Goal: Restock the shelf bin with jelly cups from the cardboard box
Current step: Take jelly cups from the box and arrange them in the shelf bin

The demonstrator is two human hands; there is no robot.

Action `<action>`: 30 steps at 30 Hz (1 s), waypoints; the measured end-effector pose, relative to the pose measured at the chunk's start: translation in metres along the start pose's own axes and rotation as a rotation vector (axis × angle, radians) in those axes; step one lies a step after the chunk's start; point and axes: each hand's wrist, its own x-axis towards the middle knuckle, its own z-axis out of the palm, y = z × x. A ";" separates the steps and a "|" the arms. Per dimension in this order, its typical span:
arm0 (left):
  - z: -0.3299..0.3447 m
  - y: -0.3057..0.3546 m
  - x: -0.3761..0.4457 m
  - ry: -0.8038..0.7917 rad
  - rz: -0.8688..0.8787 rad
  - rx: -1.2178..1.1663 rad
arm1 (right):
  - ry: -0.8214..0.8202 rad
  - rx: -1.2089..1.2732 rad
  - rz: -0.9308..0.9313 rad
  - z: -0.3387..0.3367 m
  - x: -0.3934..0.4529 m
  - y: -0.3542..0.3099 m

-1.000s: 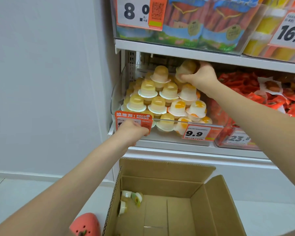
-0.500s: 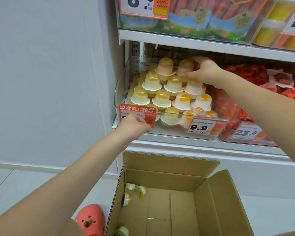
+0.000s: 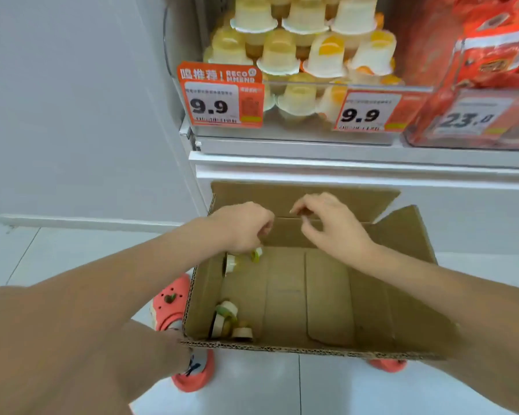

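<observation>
The cardboard box [image 3: 402, 265] stands open on the floor below the shelf. A couple of jelly cups [image 3: 256, 254] lie in its far left corner, and several more jelly cups [image 3: 228, 319] lie in the near left corner. My left hand [image 3: 246, 226] hovers over the far left corner with its fingers loosely curled, just above a green cup. My right hand [image 3: 333, 226] hangs over the far middle of the box, fingers loosely curled and holding nothing. Above, the clear shelf bin [image 3: 372, 85] is piled with yellow and white jelly cups [image 3: 279, 52].
Two orange 9.9 price tags [image 3: 222, 100] [image 3: 366, 112] hang on the bin's front. A bin of red snack packs [image 3: 477, 55] sits to the right. Coral clogs [image 3: 168, 307] [image 3: 387, 365] flank the box on white floor tiles. A white wall is on the left.
My right hand has left the top of the jelly pile and my left hand has left the bin's front. Both have dropped over the box, and the view has tilted down.
</observation>
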 end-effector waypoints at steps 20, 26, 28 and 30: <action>0.211 -0.080 0.120 -0.215 -0.248 0.487 | -0.541 0.012 0.345 0.247 0.026 0.100; 0.197 -0.076 0.109 -0.374 -0.346 0.245 | -0.532 0.220 0.441 0.233 0.013 0.097; 0.177 -0.077 0.104 -0.349 -0.439 -0.190 | -0.487 0.333 0.502 0.210 0.002 0.095; 0.145 -0.066 0.098 -0.285 -0.550 -0.733 | -0.443 0.513 0.561 0.174 -0.006 0.091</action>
